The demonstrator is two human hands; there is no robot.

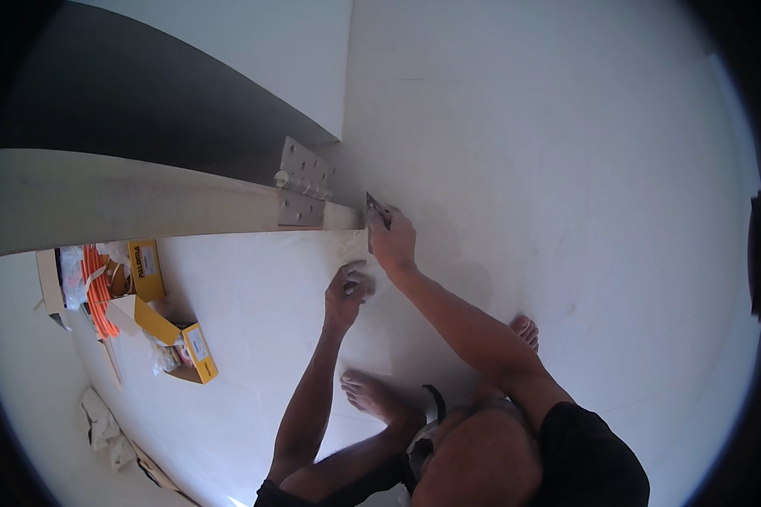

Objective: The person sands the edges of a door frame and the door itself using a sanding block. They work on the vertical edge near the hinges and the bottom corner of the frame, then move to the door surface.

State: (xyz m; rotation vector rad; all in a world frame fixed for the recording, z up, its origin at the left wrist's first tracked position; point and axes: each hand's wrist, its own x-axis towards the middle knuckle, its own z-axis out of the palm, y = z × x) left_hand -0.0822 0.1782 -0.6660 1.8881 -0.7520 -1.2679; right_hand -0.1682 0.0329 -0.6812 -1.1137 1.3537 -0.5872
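Door edge (144, 203): a pale wooden door seen edge-on, running from the left rim to the wall; its end lies just under the right hand.
Hinge (303, 186): metal butt hinge, one leaf flat on the door edge, the other folded up and away, its screw holes empty.
Clutter at left: orange cable coil (100, 296), open yellow cardboard boxes (196, 351) and a crumpled white cloth (103, 427) on the floor, well apart from the hands.
Left hand (347, 291): curled, fingertips pressed together below the door end; whether it pinches something small I cannot tell.
Right hand (392, 239): closed around a small dark tool (374, 205), likely a chisel or scraper, its tip at the door's end corner.
Doing it well: as I judge it, keep the tool flat to the wood, work in short strokes, and brace with the left hand close by.
Edges: the door's end corner and the raised hinge leaf sit just left of the tool.
Open room: bare white floor (583, 253) to the right; the person's bare feet (372, 393) lie below the hands.
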